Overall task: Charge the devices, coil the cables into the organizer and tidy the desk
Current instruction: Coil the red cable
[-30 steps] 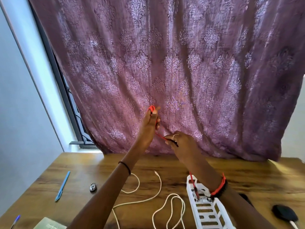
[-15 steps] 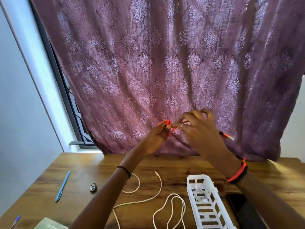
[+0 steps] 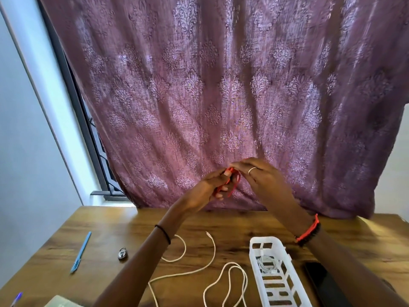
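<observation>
The left hand (image 3: pixel 208 189) and the right hand (image 3: pixel 265 182) are close together, both pinching a thin red cable (image 3: pixel 237 183) - a small loop - high above the brown wooden desk (image 3: pixel 110 229) and the white plastic basket (image 3: pixel 254 258).

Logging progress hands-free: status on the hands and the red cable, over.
Above the desk: left hand grips red cable, right hand pinches it. Loose on desk: white cable. In organizer: one coiled cable. Nothing blocking.

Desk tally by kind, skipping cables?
Pens: 2 (blue pen, second pen cut off at the near edge)
Padlock: 1
White organizer: 1
Black phone: 1
Pale pad, partly in frame: 1
Total: 6
</observation>
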